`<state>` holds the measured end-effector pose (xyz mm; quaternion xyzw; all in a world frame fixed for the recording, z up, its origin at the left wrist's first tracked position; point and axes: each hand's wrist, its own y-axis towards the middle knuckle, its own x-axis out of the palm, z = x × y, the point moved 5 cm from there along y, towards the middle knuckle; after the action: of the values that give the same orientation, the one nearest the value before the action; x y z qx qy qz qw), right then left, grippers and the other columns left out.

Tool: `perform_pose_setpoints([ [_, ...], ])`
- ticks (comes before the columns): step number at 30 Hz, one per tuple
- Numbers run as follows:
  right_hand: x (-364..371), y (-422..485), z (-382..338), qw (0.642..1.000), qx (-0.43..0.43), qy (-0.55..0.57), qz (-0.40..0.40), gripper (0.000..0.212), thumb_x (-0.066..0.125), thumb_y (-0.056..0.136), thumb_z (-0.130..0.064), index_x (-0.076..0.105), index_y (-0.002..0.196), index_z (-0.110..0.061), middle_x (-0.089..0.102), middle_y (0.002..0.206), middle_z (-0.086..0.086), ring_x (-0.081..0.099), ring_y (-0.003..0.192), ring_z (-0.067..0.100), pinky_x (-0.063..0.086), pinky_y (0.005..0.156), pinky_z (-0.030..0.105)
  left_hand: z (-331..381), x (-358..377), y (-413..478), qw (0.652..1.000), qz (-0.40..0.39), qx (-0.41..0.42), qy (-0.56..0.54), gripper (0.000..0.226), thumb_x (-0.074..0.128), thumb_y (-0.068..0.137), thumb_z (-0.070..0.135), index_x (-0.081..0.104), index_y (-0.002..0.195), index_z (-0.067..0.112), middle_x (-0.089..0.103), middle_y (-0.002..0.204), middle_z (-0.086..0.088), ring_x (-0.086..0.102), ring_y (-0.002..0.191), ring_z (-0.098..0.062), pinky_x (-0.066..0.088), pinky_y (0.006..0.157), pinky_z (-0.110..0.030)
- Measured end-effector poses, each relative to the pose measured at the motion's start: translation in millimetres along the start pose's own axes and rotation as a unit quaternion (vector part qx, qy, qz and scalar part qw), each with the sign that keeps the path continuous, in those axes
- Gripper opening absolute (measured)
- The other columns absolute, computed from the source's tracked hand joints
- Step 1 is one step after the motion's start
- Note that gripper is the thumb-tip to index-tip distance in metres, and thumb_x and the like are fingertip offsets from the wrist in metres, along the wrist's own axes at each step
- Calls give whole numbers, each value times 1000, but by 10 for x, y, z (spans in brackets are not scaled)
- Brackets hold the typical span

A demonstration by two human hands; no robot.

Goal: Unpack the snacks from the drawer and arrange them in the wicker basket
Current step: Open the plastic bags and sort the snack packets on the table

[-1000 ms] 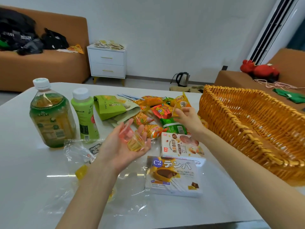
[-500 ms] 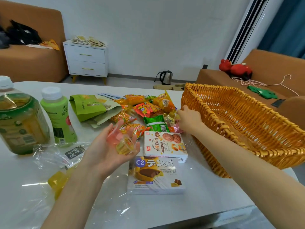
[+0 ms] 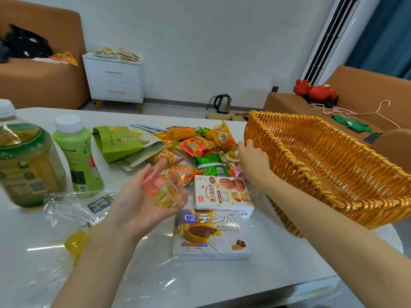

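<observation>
Wicker shows bare all along the inside of the wicker basket (image 3: 311, 172), so as far as can be seen nothing has been arranged in it yet. The unpacking looks largely done: loose snack packets (image 3: 200, 145), a green pouch (image 3: 124, 143), a cookie box (image 3: 224, 192) and a chocolate cake box (image 3: 211, 234) lie in a heap on the desk (image 3: 278, 252), just beside the basket's left end, with two bottles (image 3: 75, 154) standing further left.

The left hand (image 3: 142, 201) is palm up with relaxed fingers, cradling a few jelly cups (image 3: 164, 192) over the heap. The right hand (image 3: 253, 158) is against the basket's near corner, thumb up on the weave; whether its fingers curl round the rim I cannot tell.

Nearly all the arranging seems left, and the jelly cups look likely to go in first.
</observation>
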<state>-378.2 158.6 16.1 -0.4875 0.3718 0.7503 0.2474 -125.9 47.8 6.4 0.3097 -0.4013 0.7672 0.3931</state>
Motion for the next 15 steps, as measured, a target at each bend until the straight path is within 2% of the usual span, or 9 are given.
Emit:
perform_pose_setpoints([
  [2, -211, -75, -40, 993, 8, 107, 53, 31, 48, 99, -21, 45, 129, -11, 47, 122, 10, 63, 78, 29, 50, 57, 34, 12, -6, -6, 1000, 2, 0, 2, 30, 48, 97, 37, 67, 116, 23, 66, 99, -13, 61, 92, -27, 44, 94, -50],
  [4, -445, -189, -103, 970, 9, 229, 87, 35, 47, 100, -35, 48, 130, -17, 47, 127, 6, 63, 82, 26, 55, 65, 38, 29, -4, -20, 1000, 4, 3, 6, 29, 49, 97, 37, 67, 115, 22, 67, 100, -13, 61, 95, -28, 45, 95, -51],
  [8, -851, -537, -205, 917, -9, 386, 103, 33, 52, 97, -40, 52, 127, -26, 49, 128, -2, 58, 100, 14, 53, 83, 34, 58, 22, -98, 1000, 6, 14, 23, 31, 47, 98, 37, 67, 117, 21, 69, 107, -14, 62, 107, -31, 47, 94, -50],
  [10, -936, -726, -219, 904, -26, 417, 92, 31, 53, 95, -41, 53, 124, -30, 51, 128, -7, 54, 108, 9, 51, 87, 33, 65, 17, -159, 998, 11, 19, 52, 32, 46, 98, 38, 67, 116, 21, 71, 109, -13, 67, 99, -31, 53, 85, -44],
  [12, -931, -921, -226, 888, -38, 454, 64, 28, 55, 94, -41, 56, 120, -30, 56, 120, -10, 58, 98, 4, 56, 76, 34, 74, -31, -254, 996, 22, 22, 87, 32, 45, 98, 39, 67, 114, 20, 71, 107, -11, 70, 86, -27, 56, 74, -39],
  [15, -805, -1230, -274, 804, -43, 589, -75, 17, 58, 95, -29, 61, 111, -23, 62, 98, -9, 61, 61, 8, 49, 43, 26, 131, -187, -453, 993, 31, 30, 114, 32, 46, 96, 39, 67, 109, 19, 69, 94, -7, 66, 81, -24, 54, 62, -30],
])
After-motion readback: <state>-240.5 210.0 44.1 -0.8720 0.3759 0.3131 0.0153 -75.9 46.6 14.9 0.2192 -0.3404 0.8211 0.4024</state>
